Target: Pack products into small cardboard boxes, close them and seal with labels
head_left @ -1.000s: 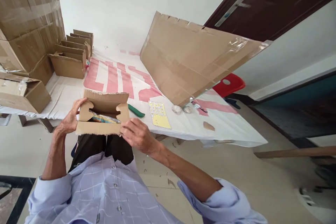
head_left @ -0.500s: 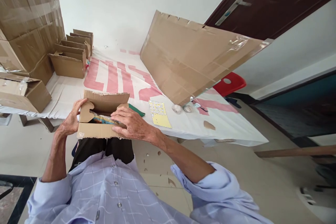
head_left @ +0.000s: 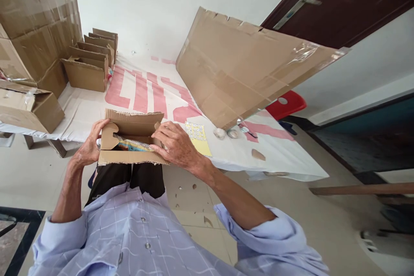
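A small open cardboard box (head_left: pixel 132 158) is held over my lap at the table's front edge. My left hand (head_left: pixel 92 144) grips its left end, thumb along the top by a curved end flap (head_left: pixel 110 136). At the right end, my right hand (head_left: pixel 176 144) has its fingers curled over the rim and the end flap there, which it mostly covers. Inside the box lies a colourful printed packet (head_left: pixel 132 145) in blue and yellow; its lower part is hidden by the front wall.
On the white and pink table cover (head_left: pixel 145 64), several open boxes (head_left: pixel 86 74) stand in a row at left, beside stacked taped cartons (head_left: pixel 42 21). A large cardboard sheet (head_left: pixel 239 69) leans at right. Near it lie a yellow sticker sheet (head_left: pixel 198 136) and tape rolls (head_left: pixel 220 133).
My right hand has moved from over the box's inside to its right end. The green piece that stuck out beside that hand is no longer visible. The view has shifted slightly.
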Available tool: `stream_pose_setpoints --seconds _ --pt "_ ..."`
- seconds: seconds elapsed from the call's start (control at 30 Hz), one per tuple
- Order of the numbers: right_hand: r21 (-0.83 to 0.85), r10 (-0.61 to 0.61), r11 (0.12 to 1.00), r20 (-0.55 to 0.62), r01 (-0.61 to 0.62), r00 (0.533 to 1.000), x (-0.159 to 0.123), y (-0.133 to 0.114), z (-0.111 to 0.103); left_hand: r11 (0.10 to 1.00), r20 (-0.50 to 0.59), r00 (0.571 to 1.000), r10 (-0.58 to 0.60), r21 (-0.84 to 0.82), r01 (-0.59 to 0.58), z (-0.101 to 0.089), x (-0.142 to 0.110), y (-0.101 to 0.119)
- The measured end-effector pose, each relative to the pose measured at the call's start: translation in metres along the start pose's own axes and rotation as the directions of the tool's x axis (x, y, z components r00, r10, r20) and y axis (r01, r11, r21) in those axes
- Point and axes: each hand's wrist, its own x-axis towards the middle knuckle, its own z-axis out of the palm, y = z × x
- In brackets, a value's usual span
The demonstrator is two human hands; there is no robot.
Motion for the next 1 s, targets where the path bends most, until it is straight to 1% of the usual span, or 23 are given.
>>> stream_pose_setpoints --seconds 0.07,0.13,0.3,0.4,0.53,0.63,0.73,0.83,0.9,0.93,1.0 --pt "-0.069 0.01 0.998 -0.026 -0.012 1.0 -0.004 0.002 -0.004 1.0 -0.007 1.0 -0.005 -0.001 0.005 0.001 0.0 0.0" --pt "-0.153 0.011 0.988 -0.024 -0.014 1.0 -0.008 0.003 -0.008 1.0 -0.013 1.0 -0.006 0.005 0.006 0.001 0.0 0.001" --pt "-0.302 0.047 0.953 0.076 -0.022 0.996 -0.009 0.002 -0.018 1.0 -0.012 1.0 -0.013 0.027 0.013 0.001 0.0 0.005" --pt "-0.283 0.086 0.958 0.158 -0.038 0.984 -0.003 0.002 -0.02 0.999 -0.006 1.0 -0.026 0.039 0.026 0.001 -0.001 0.009" --pt "-0.154 0.148 0.982 0.263 -0.11 0.953 0.009 -0.001 -0.016 0.999 -0.01 0.999 -0.037 0.039 0.037 0.003 -0.002 0.01" --pt "-0.071 0.16 0.987 0.396 -0.144 0.904 0.023 -0.006 -0.011 0.999 -0.003 1.0 -0.03 0.039 0.03 0.004 -0.002 0.007" --pt "-0.032 0.148 0.987 0.529 -0.155 0.836 0.04 -0.01 -0.008 0.999 -0.001 1.0 -0.015 0.049 0.015 0.006 -0.004 0.004" --pt "0.009 0.11 0.989 0.642 -0.151 0.759 0.056 -0.012 -0.009 0.999 -0.003 1.0 0.002 0.052 -0.002 0.008 -0.006 0.004" --pt "0.01 0.091 0.991 0.696 -0.137 0.712 0.063 -0.014 -0.009 0.999 -0.003 1.0 0.005 0.048 -0.005 0.009 -0.006 0.005" --pt "0.002 0.088 0.992 0.711 -0.127 0.698 0.065 -0.015 -0.009 0.999 -0.002 1.0 0.004 0.044 -0.004 0.01 -0.007 0.005" --pt "-0.021 0.085 0.995 0.72 -0.101 0.688 0.065 -0.018 -0.008 0.999 -0.001 1.0 0.004 0.037 -0.004 0.011 -0.006 0.006"
